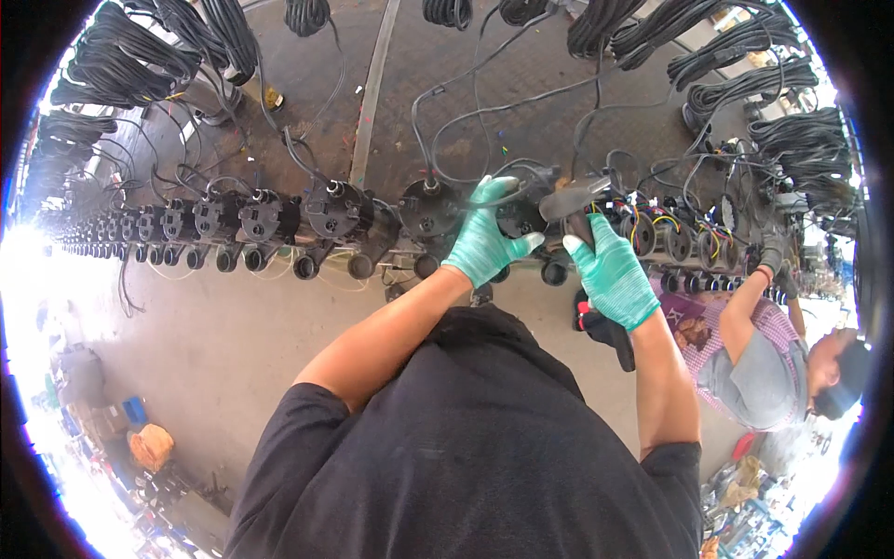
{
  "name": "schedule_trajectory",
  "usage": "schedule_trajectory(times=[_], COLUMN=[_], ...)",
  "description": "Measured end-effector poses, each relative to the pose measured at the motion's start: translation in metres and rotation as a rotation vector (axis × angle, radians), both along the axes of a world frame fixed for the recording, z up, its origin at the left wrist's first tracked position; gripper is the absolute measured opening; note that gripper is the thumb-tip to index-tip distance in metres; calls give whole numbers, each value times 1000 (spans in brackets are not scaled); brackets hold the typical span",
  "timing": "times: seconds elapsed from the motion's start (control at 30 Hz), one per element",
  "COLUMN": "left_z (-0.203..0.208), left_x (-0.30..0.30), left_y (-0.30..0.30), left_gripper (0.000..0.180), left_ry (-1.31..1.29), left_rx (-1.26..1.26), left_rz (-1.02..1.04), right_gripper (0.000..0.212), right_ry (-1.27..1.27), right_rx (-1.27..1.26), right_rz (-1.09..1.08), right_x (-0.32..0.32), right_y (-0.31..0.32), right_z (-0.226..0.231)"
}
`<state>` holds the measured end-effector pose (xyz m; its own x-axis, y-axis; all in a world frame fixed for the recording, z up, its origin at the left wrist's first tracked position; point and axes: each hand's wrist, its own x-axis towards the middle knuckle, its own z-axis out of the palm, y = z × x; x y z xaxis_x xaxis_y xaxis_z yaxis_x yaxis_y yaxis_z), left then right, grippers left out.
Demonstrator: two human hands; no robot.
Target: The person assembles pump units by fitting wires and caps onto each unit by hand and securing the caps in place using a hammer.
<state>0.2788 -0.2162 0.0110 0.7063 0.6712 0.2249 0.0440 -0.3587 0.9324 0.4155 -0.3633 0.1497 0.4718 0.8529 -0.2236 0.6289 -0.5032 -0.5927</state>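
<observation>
My right hand (615, 275), in a green-and-white knit glove, is closed round the dark handle of a hammer (570, 198). The hammer's grey metal head, a little blurred, lies just right of a round black motor cover (520, 220). From the left, my left hand (480, 242), gloved alike, grips this cover with thumb and fingers spread around its edge. Another round black cover (425, 210), with a cable rising from its top fitting, stands just left of my left hand. To the right of the hammer, several open housings (678, 240) show coloured wires.
A long row of black motor units (265, 221) runs along the edge of a dark worktop (298, 84). Coiled black cables (140, 56) hang or lie along the far side. At right, a person (764, 363) in grey, with gloved hands, works at the same row.
</observation>
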Motion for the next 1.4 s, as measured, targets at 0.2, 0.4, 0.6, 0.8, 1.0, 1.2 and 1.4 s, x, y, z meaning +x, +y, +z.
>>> schedule_trajectory(times=[0.2, 0.4, 0.6, 0.8, 1.0, 1.2, 1.4], left_z=[-11, -18, -14, -13, 21, 21, 1], left_x=[-3, 4, 0, -3, 1, 18, 14], left_y=[0, -2, 0, -5, 9, 21, 6], left_gripper=[88, 89, 91, 89, 42, 70, 83], left_ry=[-148, -170, -171, -163, -155, -95, -384], left_rx=[-104, -217, -119, -186, -501, -731, -879], left_rz=[-28, -97, -48, -87, -28, 36, 14], right_gripper=[44, 42, 37, 55, 55, 61, 37], right_ry=[61, -143, 106, 183, 141, 150, -84], right_rx=[289, -30, 212, -151, 147, 139, -30], right_rz=[-278, -36, -259, -104, -109, -6, 237], right_x=[-23, -4, -18, -1, 5, -23, -28], right_y=[5, 3, 5, -1, -25, -5, 34], right_z=[73, 2, 48, 19, -11, 17, 3])
